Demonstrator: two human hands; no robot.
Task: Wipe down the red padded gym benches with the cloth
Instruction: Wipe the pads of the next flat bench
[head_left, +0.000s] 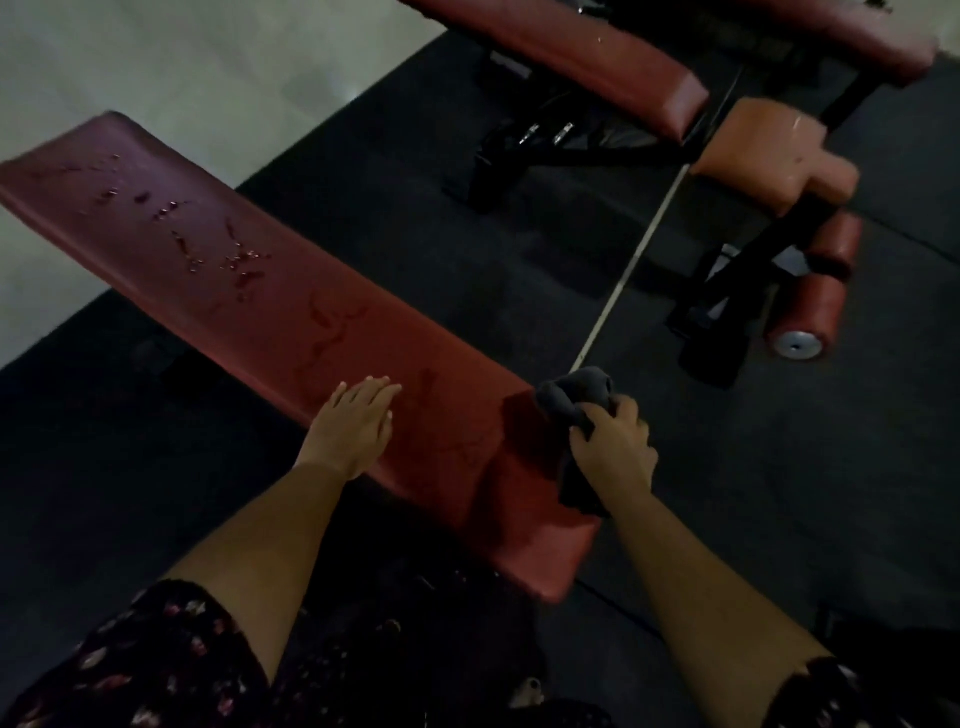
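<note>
Head view: you seem to be wiping the near end of a red padded surface (291, 301).
Droplets (208, 234) sit far left; your left hand (353, 426) rests flat, fingers straight; your right hand (613, 447) grips a bunched dark cloth (571, 397) at the right edge. Next, likely sweep it toward them.

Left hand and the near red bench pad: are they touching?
Touching. The head view shows the left hand lying flat, fingers straight, on the near bench pad, with no gap visible under it.
</note>
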